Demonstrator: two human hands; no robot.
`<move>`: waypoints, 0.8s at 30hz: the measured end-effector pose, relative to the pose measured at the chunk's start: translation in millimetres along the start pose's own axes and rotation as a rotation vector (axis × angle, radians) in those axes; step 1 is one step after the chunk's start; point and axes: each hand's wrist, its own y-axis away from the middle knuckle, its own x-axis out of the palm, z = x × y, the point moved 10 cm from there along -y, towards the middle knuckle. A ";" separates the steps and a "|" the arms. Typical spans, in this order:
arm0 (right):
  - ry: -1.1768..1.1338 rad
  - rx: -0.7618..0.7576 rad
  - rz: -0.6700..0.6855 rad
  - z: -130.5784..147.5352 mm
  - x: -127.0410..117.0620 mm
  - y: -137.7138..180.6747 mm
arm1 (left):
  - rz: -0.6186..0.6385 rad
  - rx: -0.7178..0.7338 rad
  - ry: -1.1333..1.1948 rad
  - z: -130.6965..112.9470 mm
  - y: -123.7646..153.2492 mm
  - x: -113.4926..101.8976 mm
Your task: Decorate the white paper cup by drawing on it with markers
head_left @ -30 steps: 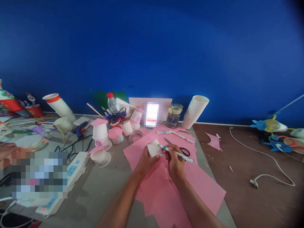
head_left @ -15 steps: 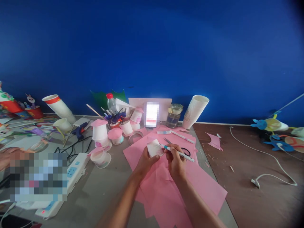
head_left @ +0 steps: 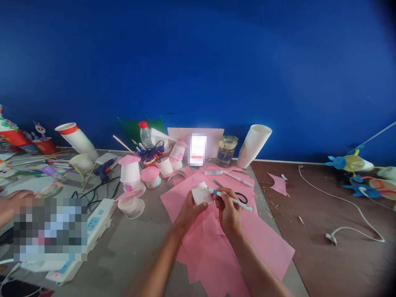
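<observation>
My left hand (head_left: 189, 210) grips a small white paper cup (head_left: 201, 193) tilted on its side, above pink paper sheets (head_left: 216, 239). My right hand (head_left: 228, 208) pinches a white pen with a teal tip (head_left: 232, 200), and the tip touches the cup's side. Black-handled scissors (head_left: 238, 196) lie on the pink paper just behind my right hand. Two more pens (head_left: 236, 178) rest farther back on the paper.
A stack of white cups (head_left: 255, 144) leans at the back, beside a glass jar (head_left: 227, 150) and a lit phone (head_left: 198, 149). Decorated cups (head_left: 131, 173), a glue gun (head_left: 103, 168) and a power strip (head_left: 93, 225) sit left. Another person's hand (head_left: 12, 200) is far left. A white cable (head_left: 343, 214) lies right.
Both hands hold nearly still; the pen tip shifts very slightly against the cup. The other person's hand at the left edge moves a little.
</observation>
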 end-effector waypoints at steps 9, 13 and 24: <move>0.008 0.006 0.001 0.4 0.3 -0.7 | -0.008 -0.002 -0.012 -0.7 0.5 -0.6; 0.004 0.006 0.003 0.7 0.8 -0.6 | 0.007 -0.009 -0.002 -3.3 1.7 2.5; -0.001 0.018 0.004 -0.2 1.6 0.0 | -0.018 -0.008 0.030 4.7 0.6 -4.4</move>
